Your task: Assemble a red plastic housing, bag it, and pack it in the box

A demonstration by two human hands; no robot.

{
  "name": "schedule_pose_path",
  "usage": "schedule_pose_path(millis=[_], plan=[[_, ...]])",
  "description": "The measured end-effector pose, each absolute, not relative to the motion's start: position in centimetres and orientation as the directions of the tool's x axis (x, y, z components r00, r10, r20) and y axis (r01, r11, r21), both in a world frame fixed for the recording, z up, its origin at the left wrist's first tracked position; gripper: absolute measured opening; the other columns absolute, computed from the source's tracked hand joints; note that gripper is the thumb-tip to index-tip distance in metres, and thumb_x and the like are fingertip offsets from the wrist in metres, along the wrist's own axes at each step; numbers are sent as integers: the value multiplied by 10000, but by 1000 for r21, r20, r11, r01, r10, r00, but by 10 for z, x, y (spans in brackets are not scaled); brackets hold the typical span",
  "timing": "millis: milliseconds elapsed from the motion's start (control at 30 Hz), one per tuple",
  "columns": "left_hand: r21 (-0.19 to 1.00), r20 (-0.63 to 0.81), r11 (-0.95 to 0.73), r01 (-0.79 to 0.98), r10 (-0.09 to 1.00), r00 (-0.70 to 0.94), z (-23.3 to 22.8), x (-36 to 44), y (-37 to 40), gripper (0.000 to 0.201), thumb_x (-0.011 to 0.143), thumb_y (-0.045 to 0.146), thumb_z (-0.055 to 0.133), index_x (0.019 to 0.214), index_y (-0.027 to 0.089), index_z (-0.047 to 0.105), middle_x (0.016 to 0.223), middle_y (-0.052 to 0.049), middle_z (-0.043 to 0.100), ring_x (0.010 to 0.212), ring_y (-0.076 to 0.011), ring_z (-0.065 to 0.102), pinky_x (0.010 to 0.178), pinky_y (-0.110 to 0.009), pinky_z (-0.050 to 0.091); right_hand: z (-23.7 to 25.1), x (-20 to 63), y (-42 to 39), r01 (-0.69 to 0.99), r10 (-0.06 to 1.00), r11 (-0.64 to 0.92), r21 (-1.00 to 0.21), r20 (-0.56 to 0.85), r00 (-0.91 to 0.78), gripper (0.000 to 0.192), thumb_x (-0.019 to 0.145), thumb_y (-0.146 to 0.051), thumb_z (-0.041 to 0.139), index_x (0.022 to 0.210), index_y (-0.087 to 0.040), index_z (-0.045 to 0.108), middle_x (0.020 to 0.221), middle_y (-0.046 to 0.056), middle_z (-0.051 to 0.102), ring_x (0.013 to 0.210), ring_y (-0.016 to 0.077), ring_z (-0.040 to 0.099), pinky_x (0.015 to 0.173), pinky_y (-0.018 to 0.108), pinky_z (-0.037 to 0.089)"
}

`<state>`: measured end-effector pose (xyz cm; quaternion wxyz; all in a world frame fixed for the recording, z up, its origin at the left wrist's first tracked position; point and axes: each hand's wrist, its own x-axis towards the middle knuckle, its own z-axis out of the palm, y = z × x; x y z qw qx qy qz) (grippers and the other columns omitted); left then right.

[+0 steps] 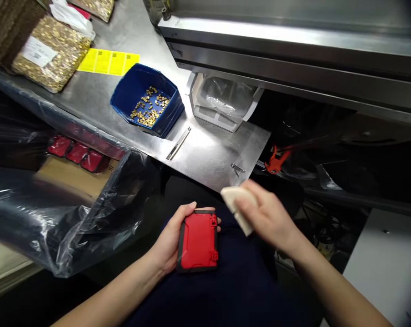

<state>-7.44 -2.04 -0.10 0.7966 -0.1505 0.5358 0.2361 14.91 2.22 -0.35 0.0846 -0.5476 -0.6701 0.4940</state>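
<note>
Gripping a red plastic case from beneath, the left hand curls its fingers around the black-edged sides, low over the lap below the steel counter. Just right of the case, the right hand closes around a cream-coloured pad. Up the counter from the case, a blue bin holds small brass parts.

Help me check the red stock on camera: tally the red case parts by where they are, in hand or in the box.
Red case part in the left hand: 1
Red case parts in the cardboard box under the plastic: 3
Total: 4
</note>
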Motion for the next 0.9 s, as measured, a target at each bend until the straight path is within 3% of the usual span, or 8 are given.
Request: schedule_pose_path(millis=[100, 233, 367, 433, 533, 667, 733, 900], plan=[[28, -921, 798, -602, 254, 294, -2, -81, -24, 532, 965, 458, 544, 1253, 30, 675, 1130, -235, 745, 957, -306, 737, 795, -362, 594, -41, 152, 50, 703, 878, -231, -672, -456, -147, 318, 1048, -514, 417, 961, -227, 521, 820, 6, 645, 736, 185, 617, 645, 269, 417], [64, -923, 767, -638, 289, 255, -2, -84, -29, 554, 980, 448, 510, 1300, 17, 645, 1187, -250, 727, 989, -314, 734, 827, -372, 592, -84, 115, 89, 788, 888, -102, -607, -412, -202, 291, 1033, -455, 452, 1058, -206, 599, 995, 72, 699, 917, 251, 656, 761, 333, 463], [117, -909, 760, -640, 341, 239, 0, -85, -32, 528, 993, 427, 479, 1276, 19, 660, 1190, -252, 728, 992, -314, 737, 828, -378, 595, -87, 95, 105, 830, 950, -55, -556, -285, -128, 361, 987, -335, 554, 1283, -130, 582, 1306, 199, 603, 1192, 337, 568, 969, 436, 431], [147, -898, 757, -637, 372, 234, 0, -86, -33, 516, 996, 417, 473, 1267, 23, 667, 1190, -251, 729, 1002, -312, 737, 829, -374, 594, -73, 105, 93, 802, 958, -74, -592, -265, -108, 330, 1001, -338, 546, 1272, -157, 599, 1259, 162, 633, 1107, 295, 610, 942, 420, 451], [187, -878, 753, -631, 416, 236, -2, -87, -34, 517, 989, 423, 488, 1261, 27, 678, 1196, -252, 728, 1029, -318, 732, 841, -371, 592, -44, 126, 53, 648, 890, -191, -738, -408, -202, 281, 1040, -439, 489, 1131, -224, 646, 1053, 56, 697, 897, 204, 661, 819, 356, 503], [184, -878, 770, -611, 407, 250, -6, -84, -34, 471, 944, 441, 585, 1185, 65, 735, 1120, -205, 763, 950, -287, 738, 818, -340, 591, -11, 126, -6, 396, 750, -313, -863, -481, -454, 581, 948, -469, 665, 1459, -278, 464, 1450, 79, 537, 1240, 209, 596, 988, 347, 535], [247, -878, 769, -590, 434, 199, -8, -81, -32, 406, 904, 427, 669, 1108, 89, 765, 1037, -162, 784, 889, -251, 733, 792, -292, 582, -3, 113, -22, 392, 713, -292, -872, -472, -518, 724, 906, -422, 724, 1533, -286, 388, 1558, 86, 422, 1353, 221, 520, 1107, 372, 479], [278, -856, 771, -573, 470, 217, -10, -77, -28, 471, 857, 456, 738, 1199, 133, 735, 1169, -154, 756, 1086, -303, 697, 915, -368, 587, 2, 104, -24, 447, 916, -223, -866, -344, -208, 344, 1049, -332, 496, 1377, -249, 554, 1369, 69, 584, 1234, 185, 587, 1084, 340, 475]])
